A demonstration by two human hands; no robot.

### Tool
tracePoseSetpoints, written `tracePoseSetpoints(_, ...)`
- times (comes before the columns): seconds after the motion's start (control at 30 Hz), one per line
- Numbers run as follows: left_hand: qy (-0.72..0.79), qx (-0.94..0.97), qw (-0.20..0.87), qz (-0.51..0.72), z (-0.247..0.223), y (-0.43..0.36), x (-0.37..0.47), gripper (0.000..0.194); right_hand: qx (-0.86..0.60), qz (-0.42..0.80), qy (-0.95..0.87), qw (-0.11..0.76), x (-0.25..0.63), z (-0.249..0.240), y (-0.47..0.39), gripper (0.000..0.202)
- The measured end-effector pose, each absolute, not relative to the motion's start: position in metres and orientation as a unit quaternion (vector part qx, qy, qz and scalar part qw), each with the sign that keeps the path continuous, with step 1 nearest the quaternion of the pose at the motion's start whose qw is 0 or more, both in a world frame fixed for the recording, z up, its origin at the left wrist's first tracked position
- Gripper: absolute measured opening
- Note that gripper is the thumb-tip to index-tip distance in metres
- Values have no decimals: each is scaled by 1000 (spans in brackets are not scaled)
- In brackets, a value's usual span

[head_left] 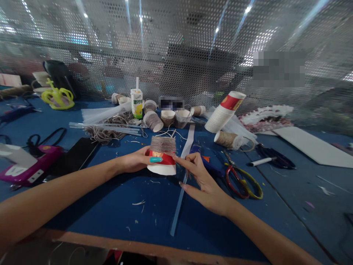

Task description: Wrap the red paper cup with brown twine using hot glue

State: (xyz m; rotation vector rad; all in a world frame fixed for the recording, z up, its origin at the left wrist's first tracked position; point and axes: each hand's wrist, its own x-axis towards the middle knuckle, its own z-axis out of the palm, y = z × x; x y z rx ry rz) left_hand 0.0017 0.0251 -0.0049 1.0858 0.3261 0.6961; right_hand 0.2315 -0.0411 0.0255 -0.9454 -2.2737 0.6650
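A red and white paper cup [168, 170] is held above the blue table, with grey-brown yarn [163, 144] wound round its upper part. My left hand [138, 160] grips it from the left, the thumb with a teal nail lying across the red band. On the other side, my right hand [200, 180] has its fingers apart, the index fingertip at the cup's right edge. No object shows inside the right hand. Under and beside that hand lies a clear glue stick [176, 215] on the table.
Scissors [237, 184] with red and yellow handles lie to the right, beside a blue glue gun [213, 167]. Behind are stacked cups [220, 117], a juice carton [136, 103], loose yarn [104, 133] and wrapped cups. A magenta device [33, 165] sits left.
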Motion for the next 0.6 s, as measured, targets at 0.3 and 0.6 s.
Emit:
tracePoseSetpoints(0.3,166,507,786,313,-6,25,2,61,-345,239,-861,286,229,29,-44,66)
tracePoseSetpoints(0.6,159,531,772,311,-6,26,1,61,-337,233,-867,283,229,27,-45,65)
